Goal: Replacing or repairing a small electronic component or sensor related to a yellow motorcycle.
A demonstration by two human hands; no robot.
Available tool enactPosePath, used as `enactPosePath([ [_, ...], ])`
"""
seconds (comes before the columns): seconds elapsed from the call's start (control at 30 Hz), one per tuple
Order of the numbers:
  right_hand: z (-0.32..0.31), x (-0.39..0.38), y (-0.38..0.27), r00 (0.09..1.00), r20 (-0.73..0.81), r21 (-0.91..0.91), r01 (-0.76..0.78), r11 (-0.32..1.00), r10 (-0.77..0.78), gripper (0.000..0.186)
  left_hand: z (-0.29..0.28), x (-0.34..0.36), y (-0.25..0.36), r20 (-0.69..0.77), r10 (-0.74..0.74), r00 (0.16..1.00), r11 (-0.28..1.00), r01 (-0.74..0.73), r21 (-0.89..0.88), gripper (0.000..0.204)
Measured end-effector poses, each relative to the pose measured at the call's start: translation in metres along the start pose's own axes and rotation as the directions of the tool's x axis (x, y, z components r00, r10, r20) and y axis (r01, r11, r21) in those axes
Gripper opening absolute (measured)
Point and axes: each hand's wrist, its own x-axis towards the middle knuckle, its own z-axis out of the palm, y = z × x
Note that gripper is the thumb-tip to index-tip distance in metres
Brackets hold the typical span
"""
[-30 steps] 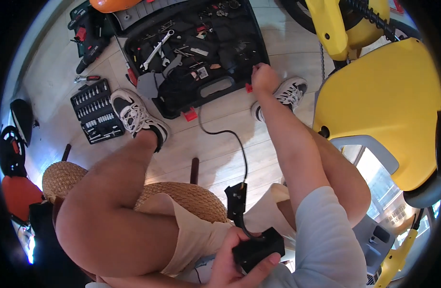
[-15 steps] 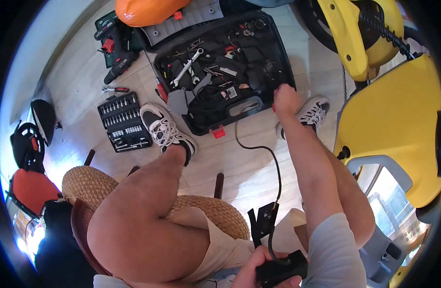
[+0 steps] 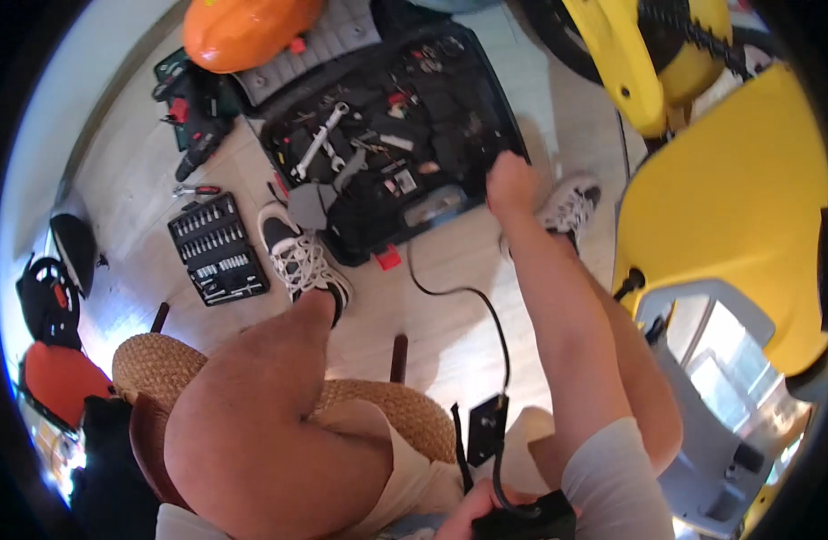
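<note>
My right hand (image 3: 512, 185) reaches forward to the near right edge of an open black tool case (image 3: 468, 90) holding spanners (image 3: 321, 140) and loose small parts. Its fingers are curled, and anything inside them is hidden. My left hand (image 3: 472, 507), low in view between my thighs, grips a black box (image 3: 522, 520). A cable (image 3: 463, 291) runs from a small dark bracket-like piece (image 3: 486, 426) just above that box toward the case. The red latches (image 3: 388, 257) sit on the case's near side.
A socket set (image 3: 217, 247), a ratchet (image 3: 195, 191) and a cordless drill (image 3: 200, 126) lie left of the case, near an orange shell (image 3: 243, 27). A yellow scooter (image 3: 720, 207) fills the right. I sit on a woven seat (image 3: 157, 355); another orange item (image 3: 63, 382) stands far left.
The view shifted right and down, then slightly back. My right hand stays at the case's corner, curled. My left hand and the black box have sunk lower toward the bottom edge.
</note>
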Motion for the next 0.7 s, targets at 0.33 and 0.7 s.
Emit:
enactPosePath([
  [0.33,-0.003,0.001,0.015,0.996,-0.028,-0.015,0.086,0.996,-0.086,0.017,-0.005,0.011,0.014,-0.24,0.181,0.954,0.983,-0.172,0.057,0.028],
  [0.7,-0.116,-0.014,0.099,0.962,-0.259,0.194,0.138,0.971,-0.085,0.045,0.024,0.008,0.036,-0.072,0.295,0.953,0.918,-0.304,-0.255,0.036],
])
